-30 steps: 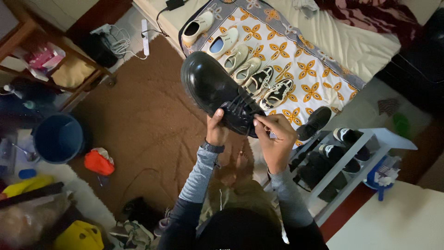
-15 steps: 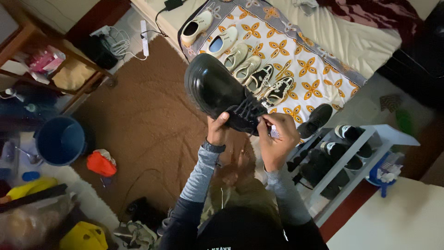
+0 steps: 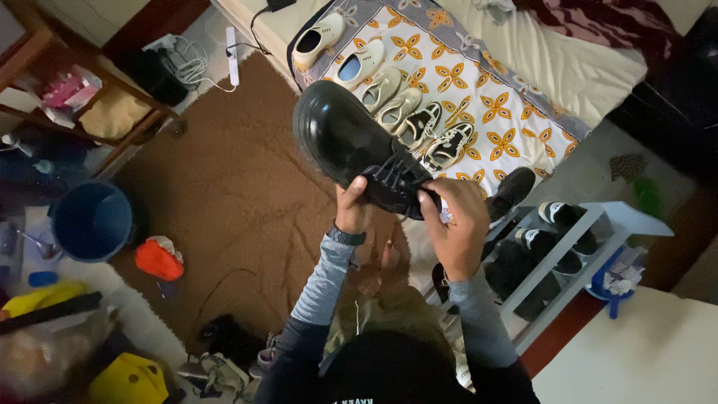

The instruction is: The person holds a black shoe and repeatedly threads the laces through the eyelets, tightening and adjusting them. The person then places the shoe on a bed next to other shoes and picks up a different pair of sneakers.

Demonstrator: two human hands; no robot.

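fingers of left hand (image 3: 350,209) clamped under black shoe (image 3: 351,146), right hand (image 3: 456,224) pinching its laces (image 3: 396,170), pink package (image 3: 63,90) on wooden shelf

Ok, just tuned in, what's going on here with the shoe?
A person holds a large black lace-up shoe up in both hands. The left hand supports it from below near the laces, while the right hand works at the laces end with its fingers. Behind it, three pairs of light shoes lie in a row on a patterned cloth on the bed. A white shoe rack with dark shoes stands at the right, a blue bucket on the left.
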